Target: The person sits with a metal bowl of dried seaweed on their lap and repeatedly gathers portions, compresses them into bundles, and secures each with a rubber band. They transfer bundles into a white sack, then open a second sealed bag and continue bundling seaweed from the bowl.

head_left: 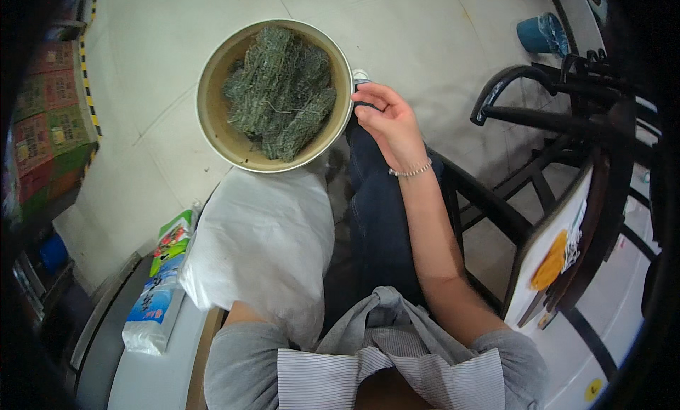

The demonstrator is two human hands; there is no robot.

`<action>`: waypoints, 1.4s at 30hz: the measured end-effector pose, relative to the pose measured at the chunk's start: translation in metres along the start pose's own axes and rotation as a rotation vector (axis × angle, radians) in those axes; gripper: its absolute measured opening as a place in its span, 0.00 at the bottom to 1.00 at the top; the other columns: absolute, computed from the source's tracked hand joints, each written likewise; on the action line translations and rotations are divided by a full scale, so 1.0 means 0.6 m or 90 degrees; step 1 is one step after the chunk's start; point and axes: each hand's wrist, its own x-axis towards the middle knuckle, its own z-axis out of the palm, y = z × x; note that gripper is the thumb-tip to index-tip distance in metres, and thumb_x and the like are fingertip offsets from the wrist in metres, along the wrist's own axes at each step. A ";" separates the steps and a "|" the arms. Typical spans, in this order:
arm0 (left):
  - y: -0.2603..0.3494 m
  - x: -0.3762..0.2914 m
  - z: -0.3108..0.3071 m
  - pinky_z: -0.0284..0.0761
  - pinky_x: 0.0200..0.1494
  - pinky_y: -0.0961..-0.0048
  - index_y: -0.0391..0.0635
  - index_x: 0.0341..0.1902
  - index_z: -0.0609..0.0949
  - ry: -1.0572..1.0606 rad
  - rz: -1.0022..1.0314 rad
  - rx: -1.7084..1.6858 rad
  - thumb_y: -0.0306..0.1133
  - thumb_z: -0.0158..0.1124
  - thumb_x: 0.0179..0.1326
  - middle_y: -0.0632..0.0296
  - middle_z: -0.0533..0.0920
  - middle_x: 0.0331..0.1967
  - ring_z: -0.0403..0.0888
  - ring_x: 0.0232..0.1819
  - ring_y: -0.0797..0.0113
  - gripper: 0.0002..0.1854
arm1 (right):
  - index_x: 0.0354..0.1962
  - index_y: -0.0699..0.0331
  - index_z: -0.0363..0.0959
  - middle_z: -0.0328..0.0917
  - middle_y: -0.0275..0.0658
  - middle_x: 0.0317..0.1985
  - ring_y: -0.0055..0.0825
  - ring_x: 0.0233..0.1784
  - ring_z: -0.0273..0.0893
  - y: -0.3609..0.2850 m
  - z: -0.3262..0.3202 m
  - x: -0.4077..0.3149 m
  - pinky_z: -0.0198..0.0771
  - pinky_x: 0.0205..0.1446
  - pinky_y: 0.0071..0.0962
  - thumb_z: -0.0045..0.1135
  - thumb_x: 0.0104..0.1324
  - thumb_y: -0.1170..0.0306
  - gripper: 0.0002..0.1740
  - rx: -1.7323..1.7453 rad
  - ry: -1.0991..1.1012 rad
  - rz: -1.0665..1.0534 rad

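A round metal pot (212, 118) with a pale rim holds a heap of stringy, grey-green matter (281, 91), seemingly dried plants. At the pot's right rim is my right hand (388, 118), a beaded bracelet on its wrist. Its fingers are curled, with thumb and fingertips at the rim; whether they grip it cannot be told. My left hand is out of sight; the left forearm goes under a large white sheet or bag (260, 224) that lies over the left leg, just below the pot.
Printed plastic packages (159, 293) lie on a light surface at the left. Stacked cartons (53, 118) stand beyond black-and-yellow floor tape. Black metal chair or table frames (489, 197) fill the right side, near a white board or tabletop (531, 261) bearing an orange item. A blue bin (534, 35) stands farther off.
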 end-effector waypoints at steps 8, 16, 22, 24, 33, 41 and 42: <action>0.007 0.076 0.027 0.78 0.47 0.63 0.43 0.43 0.84 0.025 -0.052 -0.082 0.29 0.58 0.54 0.52 0.83 0.42 0.82 0.44 0.57 0.13 | 0.51 0.68 0.70 0.76 0.39 0.45 0.16 0.40 0.71 0.003 -0.008 0.006 0.68 0.44 0.15 0.51 0.60 0.86 0.20 0.098 -0.014 0.095; 0.009 0.102 0.034 0.78 0.47 0.66 0.43 0.43 0.84 0.030 -0.066 -0.124 0.29 0.60 0.54 0.54 0.83 0.42 0.82 0.43 0.59 0.13 | 0.51 0.68 0.70 0.77 0.39 0.45 0.17 0.43 0.72 0.008 -0.007 0.008 0.69 0.49 0.18 0.54 0.59 0.86 0.21 0.069 -0.052 0.143; -0.001 0.097 0.035 0.79 0.46 0.67 0.42 0.43 0.84 0.040 -0.071 -0.145 0.28 0.61 0.54 0.55 0.83 0.42 0.82 0.43 0.60 0.12 | 0.50 0.68 0.70 0.77 0.39 0.44 0.19 0.38 0.71 0.019 0.013 0.009 0.68 0.44 0.19 0.54 0.58 0.86 0.21 -0.012 -0.043 0.160; -0.004 0.094 0.035 0.79 0.46 0.68 0.42 0.43 0.84 0.045 -0.073 -0.151 0.28 0.61 0.54 0.55 0.83 0.42 0.82 0.43 0.61 0.12 | 0.50 0.68 0.70 0.77 0.39 0.44 0.19 0.39 0.71 0.021 0.015 0.010 0.68 0.45 0.18 0.53 0.58 0.85 0.20 -0.038 -0.044 0.169; -0.022 0.044 0.024 0.80 0.45 0.70 0.42 0.42 0.83 0.076 -0.073 -0.162 0.28 0.63 0.54 0.57 0.83 0.42 0.82 0.42 0.63 0.12 | 0.51 0.67 0.71 0.78 0.37 0.45 0.18 0.44 0.75 0.033 0.009 0.016 0.70 0.49 0.18 0.54 0.60 0.83 0.20 -0.002 -0.075 0.163; -0.031 -0.049 0.007 0.81 0.45 0.72 0.42 0.42 0.83 0.109 -0.068 -0.170 0.28 0.65 0.54 0.58 0.83 0.42 0.82 0.42 0.66 0.12 | 0.49 0.66 0.73 0.79 0.37 0.42 0.20 0.39 0.77 0.062 -0.013 0.014 0.70 0.40 0.16 0.55 0.58 0.82 0.19 0.017 -0.058 0.152; -0.029 -0.059 0.003 0.81 0.45 0.73 0.41 0.42 0.83 0.114 -0.066 -0.174 0.28 0.65 0.54 0.58 0.83 0.42 0.82 0.42 0.66 0.12 | 0.49 0.66 0.73 0.79 0.37 0.42 0.19 0.38 0.77 0.066 -0.016 0.015 0.69 0.40 0.16 0.55 0.58 0.82 0.19 0.021 -0.054 0.151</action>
